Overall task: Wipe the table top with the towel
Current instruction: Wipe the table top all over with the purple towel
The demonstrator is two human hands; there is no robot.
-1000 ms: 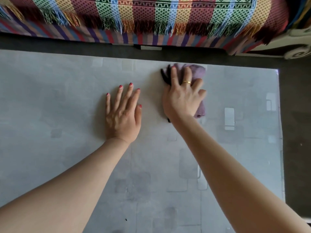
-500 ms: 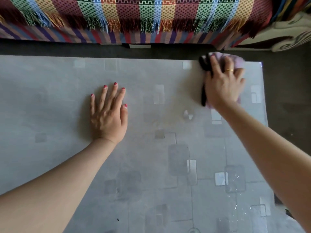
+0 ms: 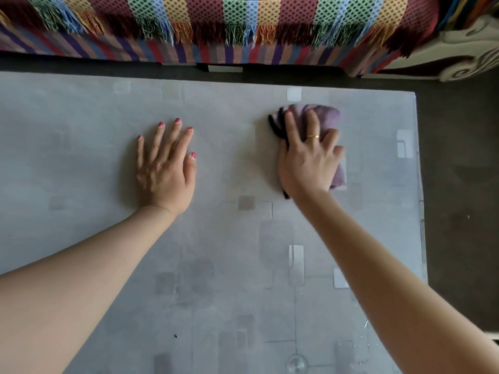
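Observation:
A grey table top with a faint pattern of squares fills most of the view. My right hand lies flat on a bunched purple towel with a black edge, pressing it onto the table towards the far right. The towel shows beyond my fingertips and along the right side of the hand; the rest is hidden under the palm. My left hand rests flat on the table left of centre, fingers spread, holding nothing.
A sofa covered by a many-coloured fringed blanket runs along the far side, across a strip of dark floor that also borders the table's right edge. A white carved sofa arm stands at the top right.
My right hand first slid the towel right, to the far right corner, and has now drawn it back left and nearer to me. My left hand has stayed flat on the table.

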